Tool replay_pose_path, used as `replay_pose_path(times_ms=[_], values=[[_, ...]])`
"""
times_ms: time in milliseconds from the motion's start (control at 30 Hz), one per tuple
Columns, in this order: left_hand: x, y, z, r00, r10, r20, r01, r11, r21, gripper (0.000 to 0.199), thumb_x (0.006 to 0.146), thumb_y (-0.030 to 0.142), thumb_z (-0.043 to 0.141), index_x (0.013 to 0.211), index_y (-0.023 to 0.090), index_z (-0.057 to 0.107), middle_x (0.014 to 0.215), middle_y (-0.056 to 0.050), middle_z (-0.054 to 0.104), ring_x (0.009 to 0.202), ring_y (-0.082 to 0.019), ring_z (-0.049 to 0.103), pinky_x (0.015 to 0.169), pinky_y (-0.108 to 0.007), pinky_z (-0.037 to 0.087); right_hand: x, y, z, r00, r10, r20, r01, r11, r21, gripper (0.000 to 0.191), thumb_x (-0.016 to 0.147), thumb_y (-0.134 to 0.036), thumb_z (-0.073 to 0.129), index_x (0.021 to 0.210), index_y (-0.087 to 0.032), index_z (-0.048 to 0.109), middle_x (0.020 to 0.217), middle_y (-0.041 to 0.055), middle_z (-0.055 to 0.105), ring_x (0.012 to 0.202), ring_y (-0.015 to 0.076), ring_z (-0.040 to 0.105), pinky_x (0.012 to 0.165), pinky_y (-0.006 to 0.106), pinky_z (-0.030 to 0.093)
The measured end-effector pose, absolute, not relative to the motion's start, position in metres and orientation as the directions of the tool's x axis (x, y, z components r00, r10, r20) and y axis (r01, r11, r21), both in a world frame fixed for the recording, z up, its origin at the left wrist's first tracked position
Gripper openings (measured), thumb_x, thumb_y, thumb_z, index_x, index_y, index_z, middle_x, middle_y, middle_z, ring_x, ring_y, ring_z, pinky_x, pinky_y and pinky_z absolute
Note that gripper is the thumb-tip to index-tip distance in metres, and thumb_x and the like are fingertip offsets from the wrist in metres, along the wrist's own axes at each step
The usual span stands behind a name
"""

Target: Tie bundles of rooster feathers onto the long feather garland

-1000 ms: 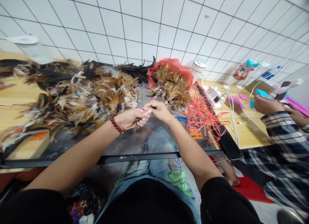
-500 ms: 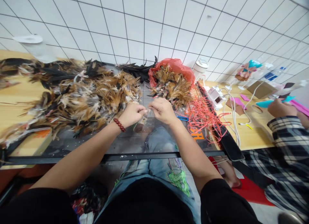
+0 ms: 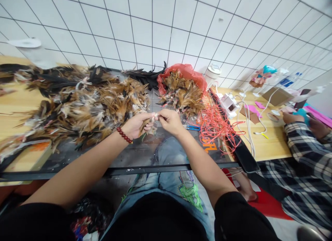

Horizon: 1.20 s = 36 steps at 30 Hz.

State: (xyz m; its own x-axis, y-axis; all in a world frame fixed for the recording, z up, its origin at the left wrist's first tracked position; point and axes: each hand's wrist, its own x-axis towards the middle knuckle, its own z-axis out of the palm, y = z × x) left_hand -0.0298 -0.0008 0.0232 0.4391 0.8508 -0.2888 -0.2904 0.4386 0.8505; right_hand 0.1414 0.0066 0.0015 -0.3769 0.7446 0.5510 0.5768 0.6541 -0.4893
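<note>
"Where is the bundle [image 3: 145, 126]?"

"Just above the table [image 3: 135, 158], in the left grip [image 3: 137, 125], with the heap [image 3: 103, 99] of feathers at its ten o'clock."

"How does it look?"

"Small and slim: brown, streaky feathers, gathered to a whitish end with a hint of pink. The fingers hide much of its middle, so I can't count the feathers."

"Which way does it point?"

"The long axis runs aslant. The pale end aims between one and two o'clock, out past the thumb; the brown tips slope back between seven and eight, under the curled fingers."

"And the grips?"

"The left one is curled round the feathers, its thumb and forefinger closed near the pale end. The right grip [image 3: 169, 121] sits at three o'clock, thumb and forefinger pressed together right at that end. Whether they pinch the bundle itself or a thread on it is too small to tell."

"What else lies close?"

"The blue tool [image 3: 192, 128] is at three o'clock, just beyond the right grip, and the red string [image 3: 216, 125] tangles farther out the same way. At one o'clock, the red bag [image 3: 193, 71] spills more brown feathers."
</note>
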Motion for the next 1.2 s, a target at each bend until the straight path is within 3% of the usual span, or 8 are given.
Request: replay_pose_path(times_ms=[133,233,367,533,800,967,1100,1200], values=[[-0.029,-0.001,0.027,0.284,0.895,-0.344,-0.31,0.425,0.85,0.011,0.073,0.019,0.064,0.065,0.011,0.064,0.054,0.0,0.051,0.042,-0.005,0.037,0.036,-0.016,0.03,0.143,0.014,-0.004,-0.233,0.83,0.506,0.601,0.532,-0.596,0.018,0.088,-0.017,0.054,0.088,-0.02,0.071,0.091,0.0047,0.071,0.088,0.0173,0.064,0.082,0.028,0.045],[-0.025,-0.001,0.026,0.126,0.966,-0.225,-0.324,0.254,0.911,0.008,0.067,0.02,0.068,0.066,0.012,0.067,0.058,-0.001,0.058,0.049,-0.008,0.048,0.043,-0.018,0.039,0.144,0.021,-0.008,-0.115,0.93,0.348,0.543,0.352,-0.762,0.014,0.083,-0.013,0.058,0.086,-0.019,0.07,0.089,0.0044,0.07,0.085,0.0167,0.062,0.081,0.029,0.046],[-0.022,-0.001,0.022,0.054,0.998,-0.009,-0.349,0.028,0.937,0.014,0.062,0.026,0.075,0.066,0.014,0.069,0.067,-0.002,0.066,0.064,-0.011,0.058,0.06,-0.021,0.048,0.138,0.021,-0.009,-0.148,0.989,0.027,0.087,0.04,-0.995,0.014,0.085,-0.029,0.062,0.091,-0.018,0.069,0.078,-0.0011,0.064,0.055,0.0075,0.049,0.056,0.023,0.04],[-0.025,0.003,0.013,0.062,0.993,0.103,-0.314,-0.078,0.946,0.027,0.059,0.038,0.083,0.072,0.016,0.071,0.075,-0.003,0.067,0.074,-0.015,0.059,0.075,-0.028,0.049,0.128,0.009,0.0,-0.272,0.962,-0.033,-0.246,-0.102,-0.964,0.037,0.068,-0.046,0.078,0.092,-0.019,0.069,0.075,-0.0032,0.062,0.051,0.0038,0.045,0.048,0.019,0.03],[-0.029,0.01,0.0,0.066,0.942,0.329,-0.068,-0.325,0.943,0.02,0.068,0.038,0.076,0.069,0.019,0.07,0.085,-0.004,0.064,0.089,-0.019,0.059,0.093,-0.035,0.044,0.123,0.006,0.006,-0.195,0.974,0.117,-0.299,0.055,-0.953,0.041,0.064,-0.05,0.08,0.084,-0.019,0.064,0.068,-0.0049,0.056,0.055,0.0054,0.042,0.053,0.021,0.032],[-0.033,0.013,-0.003,0.052,0.855,0.517,0.274,-0.51,0.816,0.015,0.076,0.034,0.067,0.076,0.02,0.071,0.098,-0.006,0.063,0.101,-0.022,0.057,0.1,-0.042,0.04,0.123,0.007,0.001,-0.149,0.939,0.309,-0.047,0.305,-0.951,0.032,0.082,-0.051,0.064,0.08,-0.02,0.056,0.067,-0.0032,0.053,0.062,0.0101,0.047,0.062,0.024,0.041],[-0.036,0.014,-0.001,0.035,0.807,0.59,0.516,-0.52,0.681,0.008,0.074,0.029,0.068,0.075,0.022,0.072,0.099,-0.005,0.063,0.106,-0.024,0.054,0.104,-0.045,0.035,0.126,0.004,-0.006,-0.251,0.791,0.558,0.309,0.612,-0.728,0.018,0.092,-0.032,0.05,0.083,-0.019,0.059,0.083,0.0033,0.059,0.082,0.015,0.055,0.081,0.029,0.045],[-0.036,0.016,-0.001,0.047,0.861,0.507,0.477,-0.465,0.746,0.003,0.069,0.022,0.069,0.069,0.021,0.071,0.089,-0.004,0.062,0.095,-0.022,0.056,0.095,-0.039,0.04,0.13,0.005,-0.012,-0.401,0.704,0.586,0.439,0.709,-0.552,0.017,0.094,-0.024,0.046,0.085,-0.02,0.06,0.099,0.0084,0.061,0.097,0.0174,0.057,0.09,0.03,0.044]])
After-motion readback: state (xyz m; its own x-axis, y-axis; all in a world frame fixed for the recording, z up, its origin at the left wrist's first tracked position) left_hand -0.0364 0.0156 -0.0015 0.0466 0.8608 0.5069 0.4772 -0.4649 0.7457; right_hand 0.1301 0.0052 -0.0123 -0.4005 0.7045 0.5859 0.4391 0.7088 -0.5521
